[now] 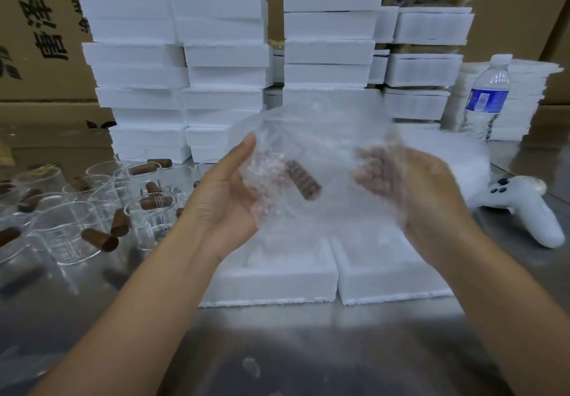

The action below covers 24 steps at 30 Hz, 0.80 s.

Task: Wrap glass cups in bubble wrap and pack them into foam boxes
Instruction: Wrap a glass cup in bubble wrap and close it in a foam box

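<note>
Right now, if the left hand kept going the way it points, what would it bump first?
The bubble wrap the left hand holds, around the glass cup. Beyond that, probably the stacked foam boxes, though depth is unclear.

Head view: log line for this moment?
step: wrapping | left hand: holds bubble wrap | right hand: same | cup: inside wrap | foam box: open below

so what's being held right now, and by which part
A cup loosely covered in bubble wrap. The left grip holds the bundle's left side, the right grip its right side, partly behind the wrap.
</note>
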Motion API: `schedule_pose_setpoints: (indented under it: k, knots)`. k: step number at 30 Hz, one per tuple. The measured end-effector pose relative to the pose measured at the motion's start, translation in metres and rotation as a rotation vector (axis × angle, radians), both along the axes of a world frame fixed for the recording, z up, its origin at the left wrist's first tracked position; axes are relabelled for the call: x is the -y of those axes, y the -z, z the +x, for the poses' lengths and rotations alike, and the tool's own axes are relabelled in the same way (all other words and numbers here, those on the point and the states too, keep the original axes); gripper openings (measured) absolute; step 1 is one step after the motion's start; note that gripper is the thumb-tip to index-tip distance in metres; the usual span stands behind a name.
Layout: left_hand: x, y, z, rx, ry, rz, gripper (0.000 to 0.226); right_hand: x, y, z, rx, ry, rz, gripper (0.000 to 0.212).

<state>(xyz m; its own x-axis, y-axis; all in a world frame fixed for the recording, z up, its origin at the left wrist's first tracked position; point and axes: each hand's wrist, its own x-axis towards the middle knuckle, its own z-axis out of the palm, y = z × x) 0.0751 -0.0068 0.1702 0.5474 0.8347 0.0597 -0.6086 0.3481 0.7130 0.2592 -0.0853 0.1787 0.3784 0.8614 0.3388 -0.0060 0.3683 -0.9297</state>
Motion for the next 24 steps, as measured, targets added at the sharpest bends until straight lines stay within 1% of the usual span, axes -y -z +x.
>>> schedule_pose_setpoints:
  k: [1, 2, 3, 4, 5, 6, 8, 9, 10, 11, 12, 13, 15, 16, 17, 20, 22, 24]
  knots:
    - [-0.002, 0.001, -0.001, 0.035, -0.022, -0.039, 0.030, 0.001, -0.003, 0.002, -0.026, 0.134, 0.100, 0.035]
    - [-0.004, 0.002, -0.002, 0.068, -0.044, -0.088, 0.032, 0.001, -0.004, 0.006, -0.032, 0.262, 0.184, 0.033]
    - [-0.005, 0.003, -0.002, 0.102, -0.064, -0.140, 0.038, 0.001, -0.005, 0.008, -0.041, 0.363, 0.226, 0.027]
    - [-0.006, 0.004, -0.002, 0.133, -0.080, -0.186, 0.047, 0.000, -0.003, 0.009, -0.041, 0.385, 0.211, 0.024]
    - [-0.006, 0.005, -0.002, 0.171, -0.089, -0.218, 0.054, -0.002, -0.001, 0.006, -0.031, 0.354, 0.152, 0.032]
    - [-0.006, 0.005, -0.002, 0.206, -0.094, -0.233, 0.056, -0.004, 0.003, 0.004, -0.010, 0.299, 0.064, 0.051]
    - [-0.004, 0.005, 0.000, 0.259, -0.089, -0.240, 0.052, -0.007, 0.009, -0.004, 0.035, 0.153, -0.117, 0.094]
    - [-0.002, 0.005, 0.001, 0.283, -0.079, -0.238, 0.054, -0.007, 0.012, -0.007, 0.061, 0.069, -0.186, 0.106]
    - [-0.001, 0.005, 0.003, 0.306, -0.068, -0.229, 0.060, -0.006, 0.013, -0.008, 0.083, -0.020, -0.237, 0.110]
    - [0.000, 0.005, 0.004, 0.324, -0.053, -0.218, 0.069, -0.005, 0.015, -0.009, 0.103, -0.107, -0.279, 0.106]
    - [0.002, 0.005, 0.006, 0.325, -0.036, -0.203, 0.076, -0.003, 0.015, -0.009, 0.131, -0.181, -0.309, 0.093]
    - [0.003, 0.006, 0.009, 0.320, -0.019, -0.189, 0.080, -0.003, 0.015, -0.009, 0.176, -0.239, -0.329, 0.075]
    - [0.005, 0.007, 0.013, 0.313, 0.005, -0.171, 0.078, -0.002, 0.016, -0.007, 0.249, -0.279, -0.317, 0.037]
    - [0.006, 0.008, 0.014, 0.312, 0.017, -0.164, 0.076, -0.003, 0.015, -0.006, 0.254, -0.271, -0.292, 0.029]
    - [0.007, 0.009, 0.016, 0.311, 0.027, -0.156, 0.074, -0.003, 0.014, -0.005, 0.242, -0.246, -0.259, 0.027]
    - [0.010, 0.011, 0.019, 0.332, 0.040, -0.130, 0.074, -0.001, 0.008, -0.001, 0.171, -0.158, -0.146, 0.032]
    - [0.011, 0.011, 0.021, 0.336, 0.017, -0.125, 0.073, -0.001, 0.007, 0.000, 0.134, -0.121, -0.082, 0.031]
    - [0.013, 0.011, 0.023, 0.324, -0.002, -0.115, 0.067, -0.001, 0.006, 0.000, 0.101, -0.096, -0.030, 0.028]
